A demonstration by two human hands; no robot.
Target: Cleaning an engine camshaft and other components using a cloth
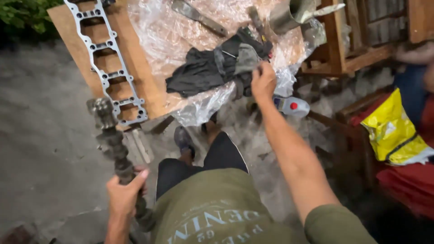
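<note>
My left hand [125, 192] grips a long dark metal camshaft [110, 140], held upright with its lobed end pointing toward the board. My right hand [263, 81] reaches forward and pinches a dark grey rag [210, 68] that lies crumpled on a clear plastic sheet [172, 31]. A silver ladder-shaped metal gasket [106, 58] rests on a wooden board [135, 68] just left of the rag. My legs in dark shorts and my green shirt fill the lower middle.
A metal scraper [199, 17] and a grey metal funnel-like can [294, 13] lie at the back. A small plastic bottle with a red cap [291, 106] sits on the ground. Wooden frames [343, 40] stand to the right, with a yellow bag [395, 131] on red material. Concrete ground lies to the left.
</note>
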